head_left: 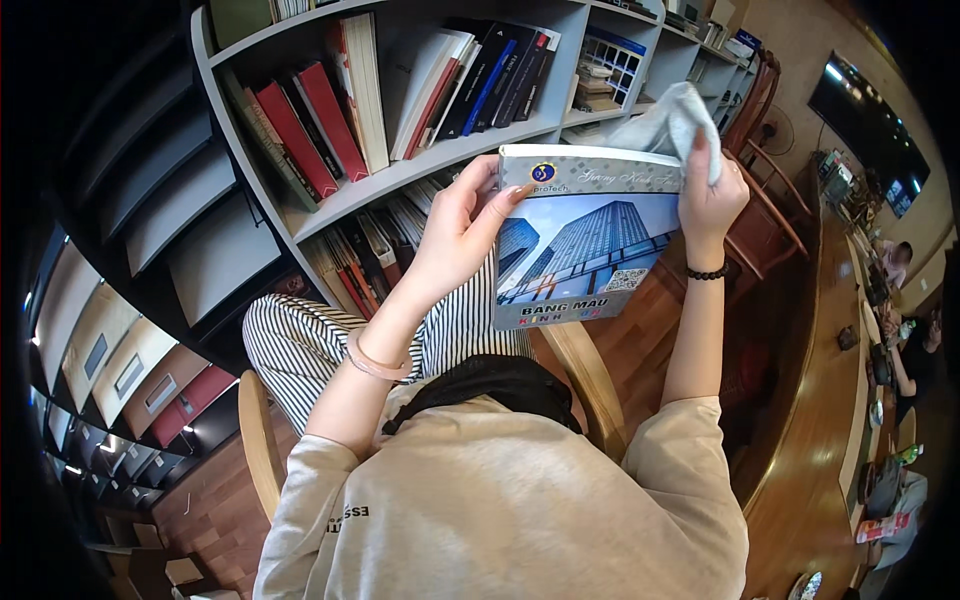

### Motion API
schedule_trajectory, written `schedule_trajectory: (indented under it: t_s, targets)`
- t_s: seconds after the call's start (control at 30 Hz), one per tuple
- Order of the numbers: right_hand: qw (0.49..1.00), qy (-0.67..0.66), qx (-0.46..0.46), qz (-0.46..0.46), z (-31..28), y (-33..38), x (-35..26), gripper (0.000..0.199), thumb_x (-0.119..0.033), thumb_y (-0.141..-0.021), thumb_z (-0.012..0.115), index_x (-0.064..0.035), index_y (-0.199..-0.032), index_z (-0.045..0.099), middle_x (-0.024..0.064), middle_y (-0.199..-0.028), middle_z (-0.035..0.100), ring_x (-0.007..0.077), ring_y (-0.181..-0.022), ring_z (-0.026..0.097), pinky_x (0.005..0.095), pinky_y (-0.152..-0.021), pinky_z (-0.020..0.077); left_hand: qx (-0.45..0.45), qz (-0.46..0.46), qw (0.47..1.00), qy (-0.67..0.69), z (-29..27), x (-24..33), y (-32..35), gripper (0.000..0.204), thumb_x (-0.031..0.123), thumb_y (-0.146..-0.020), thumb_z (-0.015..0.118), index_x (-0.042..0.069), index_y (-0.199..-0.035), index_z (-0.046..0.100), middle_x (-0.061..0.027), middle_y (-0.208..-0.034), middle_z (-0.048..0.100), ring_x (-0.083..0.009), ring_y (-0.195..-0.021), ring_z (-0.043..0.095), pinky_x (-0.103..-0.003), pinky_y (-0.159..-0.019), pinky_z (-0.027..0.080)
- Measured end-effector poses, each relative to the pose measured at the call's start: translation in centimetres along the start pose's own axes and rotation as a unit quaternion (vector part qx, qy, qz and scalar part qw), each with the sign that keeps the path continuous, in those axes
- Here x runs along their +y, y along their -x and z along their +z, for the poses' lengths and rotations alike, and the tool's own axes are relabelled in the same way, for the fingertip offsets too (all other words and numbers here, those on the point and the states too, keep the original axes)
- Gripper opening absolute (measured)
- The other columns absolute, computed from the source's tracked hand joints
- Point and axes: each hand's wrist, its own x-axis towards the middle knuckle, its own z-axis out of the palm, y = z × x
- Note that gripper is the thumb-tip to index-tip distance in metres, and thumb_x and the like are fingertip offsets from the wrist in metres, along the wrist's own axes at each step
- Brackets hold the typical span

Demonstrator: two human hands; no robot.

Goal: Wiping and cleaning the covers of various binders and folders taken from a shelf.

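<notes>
My left hand grips the left edge of a large book with tall glass buildings on its cover, holding it upright in front of me. My right hand is at the book's upper right corner, closed on a pale grey cloth that lies against the top edge of the book. A pink bangle is on my left wrist and a dark bead bracelet on my right wrist. I am seated, with striped trousers showing below the book.
A grey bookshelf with red, white and dark books stands right in front. My wooden chair's armrests flank me. A long wooden table runs along the right, with other people seated at its far end.
</notes>
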Motion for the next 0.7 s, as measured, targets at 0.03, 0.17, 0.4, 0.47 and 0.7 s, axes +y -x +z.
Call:
schedule_trajectory:
  t_s: [0.03,0.17,0.4,0.47,0.7]
  targets:
    - [1.000,-0.002,-0.001,-0.001,0.0,0.5,0.6,0.029,-0.026,-0.088,0.063,-0.0005,-0.076,0.067,0.0053,-0.058,0.061,0.0167,-0.051,0.056,0.0282,-0.050,0.0402,0.000,-0.001,1.000,0.000,-0.2,0.0,0.0,0.029,0.013,-0.095,0.053,-0.005,-0.118,0.049,-0.0083,-0.102,0.064,-0.0104,-0.096,0.058,-0.024,-0.086,0.045]
    - [0.916,-0.133,0.180,0.334,-0.8,2.5,1.6,0.036,-0.027,-0.093,0.057,0.0086,-0.092,0.065,0.0014,-0.073,0.061,0.0092,-0.060,0.052,0.0263,-0.056,0.0422,0.048,-0.005,0.996,0.072,-0.9,-0.1,0.3,0.028,0.011,-0.095,0.052,-0.005,-0.118,0.049,-0.0085,-0.103,0.064,-0.0110,-0.097,0.059,-0.025,-0.088,0.045]
    - [0.845,-0.214,0.372,0.319,-4.2,-1.4,-6.1,0.034,-0.021,-0.093,0.051,0.0078,-0.110,0.058,0.0085,-0.096,0.062,0.0123,-0.081,0.059,0.0229,-0.072,0.0469,0.009,-0.032,0.998,0.045,-0.9,0.4,-0.2,0.030,0.010,-0.095,0.053,-0.004,-0.121,0.047,-0.0077,-0.107,0.062,-0.0112,-0.101,0.058,-0.025,-0.090,0.045]
    - [0.870,-0.211,0.338,0.290,-4.6,-1.2,-9.8,0.033,-0.020,-0.092,0.051,0.0072,-0.111,0.058,0.0093,-0.102,0.061,0.0141,-0.084,0.059,0.0246,-0.075,0.0471,0.002,-0.026,0.999,0.033,-0.5,0.7,-0.4,0.031,0.010,-0.095,0.053,-0.004,-0.121,0.047,-0.0073,-0.106,0.062,-0.0112,-0.101,0.058,-0.025,-0.090,0.045]
    - [0.983,0.028,0.064,0.168,-1.8,5.6,-10.3,0.042,-0.018,-0.088,0.059,0.0044,-0.123,0.052,0.0194,-0.133,0.042,0.0286,-0.117,0.048,0.0379,-0.100,0.0390,-0.108,-0.055,0.989,0.087,-1.6,1.5,-1.6,0.031,0.015,-0.095,0.054,-0.003,-0.120,0.049,-0.0092,-0.103,0.064,-0.0103,-0.101,0.059,-0.025,-0.090,0.045]
